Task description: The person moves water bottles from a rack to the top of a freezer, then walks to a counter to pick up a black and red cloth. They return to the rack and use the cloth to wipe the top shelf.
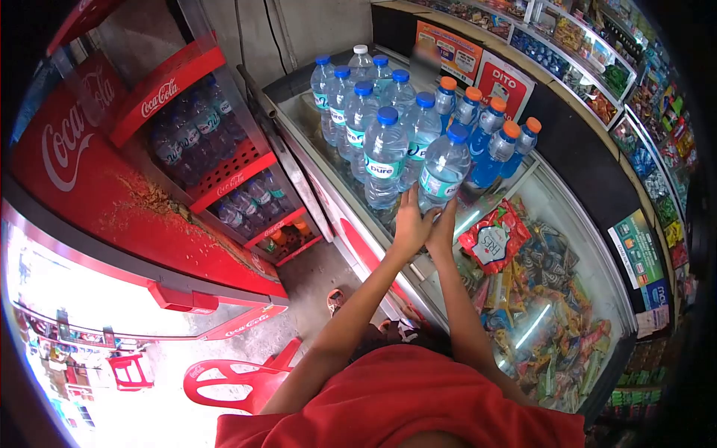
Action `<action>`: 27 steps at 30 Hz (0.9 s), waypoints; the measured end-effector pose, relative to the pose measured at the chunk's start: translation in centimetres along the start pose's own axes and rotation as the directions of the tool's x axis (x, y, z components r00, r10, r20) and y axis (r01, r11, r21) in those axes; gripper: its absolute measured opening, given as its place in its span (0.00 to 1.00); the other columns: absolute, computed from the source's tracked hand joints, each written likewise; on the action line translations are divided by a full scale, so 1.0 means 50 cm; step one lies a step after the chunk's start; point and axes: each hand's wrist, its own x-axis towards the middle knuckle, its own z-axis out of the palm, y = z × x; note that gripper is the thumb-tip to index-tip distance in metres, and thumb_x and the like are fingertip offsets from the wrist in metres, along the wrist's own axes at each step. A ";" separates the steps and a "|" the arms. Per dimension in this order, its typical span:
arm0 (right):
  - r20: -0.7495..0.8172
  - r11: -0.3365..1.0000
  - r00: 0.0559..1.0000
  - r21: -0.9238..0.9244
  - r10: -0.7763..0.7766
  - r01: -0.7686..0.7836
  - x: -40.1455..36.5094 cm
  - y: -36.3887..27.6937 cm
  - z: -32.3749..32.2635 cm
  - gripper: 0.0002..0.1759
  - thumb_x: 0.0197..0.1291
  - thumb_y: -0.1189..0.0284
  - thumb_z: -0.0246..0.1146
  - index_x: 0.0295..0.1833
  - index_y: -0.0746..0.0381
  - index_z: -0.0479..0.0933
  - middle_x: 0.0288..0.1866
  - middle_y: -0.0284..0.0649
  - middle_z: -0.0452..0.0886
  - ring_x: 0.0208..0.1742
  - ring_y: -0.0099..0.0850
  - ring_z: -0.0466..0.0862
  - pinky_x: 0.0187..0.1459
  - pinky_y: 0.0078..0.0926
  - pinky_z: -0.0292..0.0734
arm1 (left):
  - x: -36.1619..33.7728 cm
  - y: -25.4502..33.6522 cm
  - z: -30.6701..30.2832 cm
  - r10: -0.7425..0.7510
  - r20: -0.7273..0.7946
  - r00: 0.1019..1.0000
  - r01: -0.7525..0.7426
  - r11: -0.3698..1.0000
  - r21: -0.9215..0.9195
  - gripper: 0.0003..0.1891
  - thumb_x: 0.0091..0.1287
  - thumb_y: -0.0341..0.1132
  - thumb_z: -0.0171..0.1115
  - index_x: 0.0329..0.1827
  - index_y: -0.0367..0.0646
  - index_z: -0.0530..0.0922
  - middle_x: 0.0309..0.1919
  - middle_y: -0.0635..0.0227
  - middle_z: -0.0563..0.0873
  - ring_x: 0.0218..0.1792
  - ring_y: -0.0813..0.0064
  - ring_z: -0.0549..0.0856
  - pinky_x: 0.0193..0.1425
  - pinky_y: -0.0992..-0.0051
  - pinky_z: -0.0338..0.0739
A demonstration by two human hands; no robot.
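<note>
Both of my hands are at the base of a clear water bottle (445, 173) with a blue cap, at the front right of a group of similar bottles. My left hand (411, 222) is at its lower left, and my right hand (442, 225) is at its lower right, with the fingers bent against it. The bottle stands upright on the freezer's glass top (582, 246). Several more water bottles (385, 160) stand in rows to the left and behind. Blue drink bottles (493, 153) with orange caps stand just to the right.
A red packet (494, 237) lies on the glass, above many colourful wrapped items. At the left an open red cooler (231, 183) holds bottles. A red plastic chair (224, 384) stands below left. Shelves of small packets (567, 52) curve along the back right.
</note>
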 end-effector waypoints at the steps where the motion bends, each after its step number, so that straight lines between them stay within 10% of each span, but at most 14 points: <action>1: 0.001 1.000 1.000 0.001 0.000 0.000 0.006 0.002 0.000 0.42 0.46 0.76 0.66 0.66 0.68 0.53 0.61 0.58 0.64 0.64 0.52 0.64 0.63 0.39 0.59 | 0.006 -0.004 0.002 -0.079 0.032 0.996 0.081 0.996 -0.041 0.37 0.51 0.31 0.69 0.63 0.28 0.62 0.54 0.39 0.71 0.52 0.41 0.75 0.55 0.58 0.72; 4: 0.100 0.999 0.995 -0.029 -0.018 0.021 0.015 0.028 -0.003 0.44 0.46 0.76 0.66 0.67 0.69 0.51 0.62 0.57 0.64 0.65 0.50 0.65 0.63 0.38 0.59 | 0.012 -0.022 0.002 0.062 -0.043 0.997 -0.061 0.998 0.035 0.33 0.52 0.30 0.68 0.60 0.28 0.65 0.46 0.43 0.77 0.38 0.54 0.82 0.41 0.63 0.76; 9: 0.220 0.977 0.972 0.178 0.076 -0.117 0.023 0.063 -0.018 0.47 0.45 0.81 0.67 0.69 0.69 0.49 0.65 0.57 0.62 0.67 0.45 0.64 0.64 0.36 0.58 | -0.012 -0.054 0.002 -0.025 -0.059 0.998 0.027 0.999 0.047 0.29 0.51 0.26 0.63 0.59 0.32 0.68 0.47 0.43 0.77 0.42 0.51 0.82 0.43 0.64 0.76; 19: 0.225 0.995 0.969 -0.015 0.099 -0.098 0.024 0.031 -0.025 0.51 0.44 0.81 0.68 0.72 0.67 0.45 0.70 0.55 0.55 0.70 0.43 0.59 0.68 0.38 0.56 | 0.007 -0.031 -0.038 -0.123 0.050 0.991 0.121 0.992 0.040 0.24 0.49 0.28 0.65 0.52 0.34 0.75 0.45 0.47 0.81 0.46 0.54 0.83 0.47 0.67 0.78; 23: 0.253 0.931 0.960 0.306 0.121 -0.198 -0.020 0.022 -0.053 0.49 0.45 0.87 0.62 0.73 0.60 0.46 0.73 0.51 0.48 0.71 0.41 0.59 0.63 0.38 0.65 | -0.056 -0.035 -0.074 -0.208 0.081 0.975 0.212 0.976 -0.047 0.18 0.52 0.28 0.64 0.48 0.34 0.77 0.39 0.51 0.84 0.42 0.61 0.85 0.45 0.70 0.78; 27: 0.205 0.994 0.972 -0.030 0.113 -0.109 -0.052 -0.013 -0.080 0.44 0.47 0.89 0.59 0.71 0.63 0.51 0.70 0.51 0.58 0.68 0.42 0.64 0.59 0.33 0.69 | -0.093 -0.048 -0.108 -0.180 0.125 0.976 0.195 0.973 -0.123 0.13 0.58 0.28 0.60 0.46 0.35 0.79 0.38 0.57 0.86 0.38 0.69 0.86 0.43 0.72 0.79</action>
